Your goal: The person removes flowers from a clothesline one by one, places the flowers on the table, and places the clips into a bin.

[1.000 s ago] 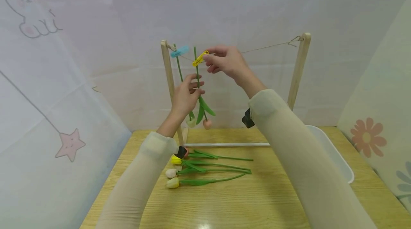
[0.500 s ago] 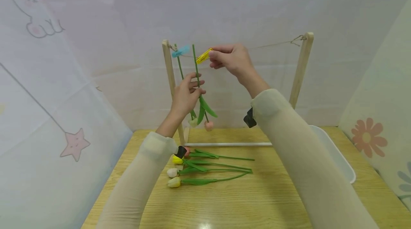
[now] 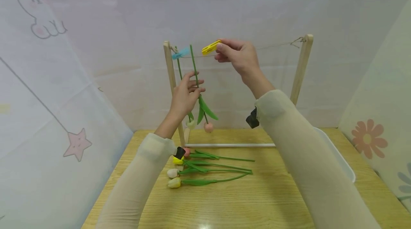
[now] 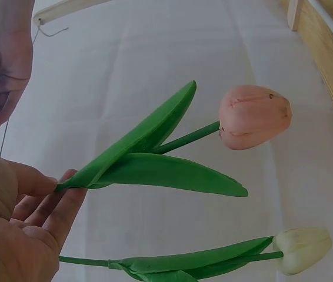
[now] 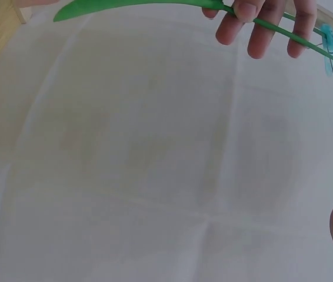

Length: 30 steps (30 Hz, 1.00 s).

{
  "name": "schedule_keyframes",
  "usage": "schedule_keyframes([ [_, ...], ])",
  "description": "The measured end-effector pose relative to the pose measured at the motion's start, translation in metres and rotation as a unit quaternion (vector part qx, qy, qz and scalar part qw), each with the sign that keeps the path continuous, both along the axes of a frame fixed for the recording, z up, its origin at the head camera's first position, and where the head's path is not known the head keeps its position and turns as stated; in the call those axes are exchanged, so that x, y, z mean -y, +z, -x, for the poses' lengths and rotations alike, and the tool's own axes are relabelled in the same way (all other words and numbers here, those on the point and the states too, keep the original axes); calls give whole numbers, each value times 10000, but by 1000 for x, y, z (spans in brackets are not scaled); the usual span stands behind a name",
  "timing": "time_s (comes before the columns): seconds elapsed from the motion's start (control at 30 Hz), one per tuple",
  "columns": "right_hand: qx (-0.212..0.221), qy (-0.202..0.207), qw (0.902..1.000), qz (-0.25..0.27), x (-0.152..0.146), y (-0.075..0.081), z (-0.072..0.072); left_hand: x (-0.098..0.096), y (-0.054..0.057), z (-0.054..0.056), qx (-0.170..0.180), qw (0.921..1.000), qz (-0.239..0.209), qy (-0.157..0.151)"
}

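Note:
My left hand pinches the green stem of a pink tulip, which hangs head down with its stem end rising above the string. In the left wrist view the thumb and fingers meet on the stem just where the leaves begin. To the right and higher, my right hand grips a yellow clothespin between thumb and fingers, apart from the stem and near the string. At the string's left end, a blue clothespin holds a white tulip upside down, its stem partly behind my left hand.
Wooden posts carry the string, with a white bar low between them. Several tulips lie on the wooden table, among them a yellow-white one. A white tray stands at the right, partly behind my right sleeve.
The yellow clothespin has come away from the tulip stem, moving up and right with my right hand. The stem's upper end has tilted slightly left; my left hand keeps its hold.

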State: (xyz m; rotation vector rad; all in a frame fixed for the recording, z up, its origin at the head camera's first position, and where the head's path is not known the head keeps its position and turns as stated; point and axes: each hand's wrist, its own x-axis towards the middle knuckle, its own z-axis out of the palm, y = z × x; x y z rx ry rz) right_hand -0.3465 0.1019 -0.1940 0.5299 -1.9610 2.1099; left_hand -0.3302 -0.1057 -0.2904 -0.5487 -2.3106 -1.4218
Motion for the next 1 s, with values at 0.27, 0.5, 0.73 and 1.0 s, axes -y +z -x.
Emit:
schedule_keyframes([
  [0.27,-57,140,9998,-148,-1,-2,0,0,3,-4,19,10000,11,-82],
  [0.5,-288,289,9980,-486,-5,-7,0,2,2,-9,-35,9997,181,-170],
  [0.73,-373,425,9980,-270,-13,-11,-6,3,2,-16,-26,9992,129,-371],
  [1.0,-258,508,9984,-20,-32,-29,-23,3,-4,-27,165,9975,59,-682],
])
